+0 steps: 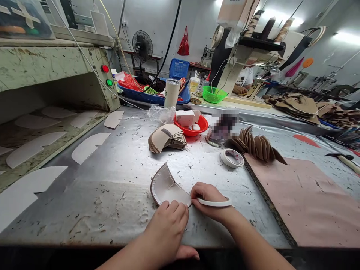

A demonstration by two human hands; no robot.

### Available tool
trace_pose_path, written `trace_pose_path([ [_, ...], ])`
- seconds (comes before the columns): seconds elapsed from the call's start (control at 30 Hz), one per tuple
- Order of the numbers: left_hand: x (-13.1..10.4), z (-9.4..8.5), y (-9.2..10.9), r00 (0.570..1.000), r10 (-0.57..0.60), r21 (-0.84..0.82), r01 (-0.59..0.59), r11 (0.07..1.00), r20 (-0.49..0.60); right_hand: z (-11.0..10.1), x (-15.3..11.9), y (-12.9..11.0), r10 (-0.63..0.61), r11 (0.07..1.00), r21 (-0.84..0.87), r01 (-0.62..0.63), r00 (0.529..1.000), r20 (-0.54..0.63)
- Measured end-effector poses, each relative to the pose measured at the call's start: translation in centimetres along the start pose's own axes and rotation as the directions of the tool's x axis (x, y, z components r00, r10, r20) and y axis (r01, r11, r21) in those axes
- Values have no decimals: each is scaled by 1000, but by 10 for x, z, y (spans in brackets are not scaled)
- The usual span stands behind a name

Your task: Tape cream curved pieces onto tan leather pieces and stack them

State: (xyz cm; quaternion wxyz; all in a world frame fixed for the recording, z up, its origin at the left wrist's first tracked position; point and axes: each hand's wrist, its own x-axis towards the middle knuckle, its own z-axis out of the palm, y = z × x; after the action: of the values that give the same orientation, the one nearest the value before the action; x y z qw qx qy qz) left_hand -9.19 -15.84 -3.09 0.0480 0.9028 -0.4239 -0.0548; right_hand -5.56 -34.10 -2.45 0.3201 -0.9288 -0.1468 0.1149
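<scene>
A curved, pale-lined piece with a dark brown edge [165,183] lies on the metal table in front of me. The fingers of my left hand [168,221] are bent together over its near edge, and the left thumb sticks out below. My right hand [209,197] is closed at the piece's right tip, with finger and thumb pinched there. A thin white ring, looking like a narrow roll of tape [216,203], sits in the right hand. Beyond them are a stack of similar curved pieces [167,137] and a wider roll of white tape [232,158].
White cut-out shapes [90,148] lie on the left, some inside a green housing [56,71]. A red bowl [197,131], a tumbler [172,93] and brown pieces [257,144] stand further back. A pink mat [309,198] covers the right. Behind it is a hammer [347,162].
</scene>
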Motion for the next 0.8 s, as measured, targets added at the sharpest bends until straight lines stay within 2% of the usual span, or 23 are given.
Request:
trace_pose_path([
  [0.07,4,-2,0,1000,-10,-20,10,1000,20,-3,2,3,-18,1000,11,18,1000,13],
  [0.23,12,-4,-2,1000,1,-37,-1,999,2,-9,5,10,48,995,91,-48,999,-2],
  [0.5,27,-4,-3,1000,-3,-43,2,999,-13,-9,7,7,57,997,-58,-58,998,-24],
  [0.6,33,-6,-6,1000,-22,-60,23,998,14,-6,6,12,26,992,-118,-32,998,-52],
  [0.67,36,-7,-7,999,-23,-74,26,997,40,-2,5,18,-73,981,-188,56,994,-85],
  [0.7,37,-8,-8,999,-24,-80,28,996,43,1,5,21,-162,961,-242,131,981,-110],
  [0.73,37,-8,-8,999,-28,-87,31,996,39,3,4,24,-273,925,-310,221,952,-137],
  [0.8,38,-6,-8,999,-46,-96,48,994,19,6,3,31,-510,798,-464,384,841,-182],
])
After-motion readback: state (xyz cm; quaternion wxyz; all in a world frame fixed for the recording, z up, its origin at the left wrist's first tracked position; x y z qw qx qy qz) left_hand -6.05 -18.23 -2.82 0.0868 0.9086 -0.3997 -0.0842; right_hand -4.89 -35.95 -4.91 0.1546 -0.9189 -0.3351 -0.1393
